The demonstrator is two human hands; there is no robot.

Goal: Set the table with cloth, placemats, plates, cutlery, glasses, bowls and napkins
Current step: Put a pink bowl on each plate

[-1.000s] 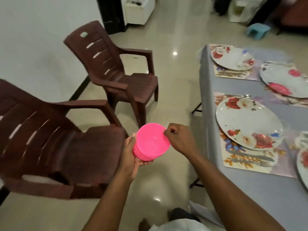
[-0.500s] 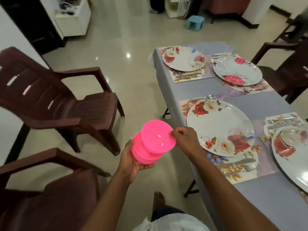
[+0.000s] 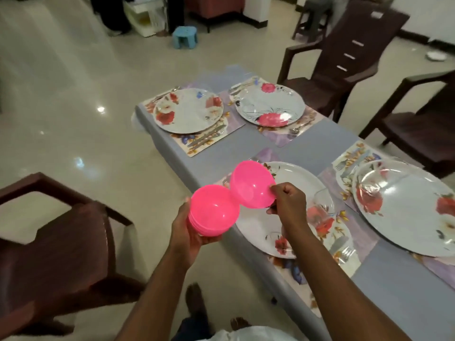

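Dark brown plastic chair [image 3: 61, 242] far left, well apart. My left hand [image 3: 189, 232] cups stack of nested pink plastic bowls [image 3: 211, 214] from below, beside grey-clothed table [image 3: 320, 141]. My right hand [image 3: 288, 203] pinches rim of single pink plastic bowl [image 3: 252, 184], tilted, above near white floral plate [image 3: 283, 207]. Risk: thin rim pinch slips, bowl drops onto plate; clear glass [image 3: 317, 212] sits close, could get knocked. Both bowls' insides empty. Four plates on placemats, cutlery alongside.
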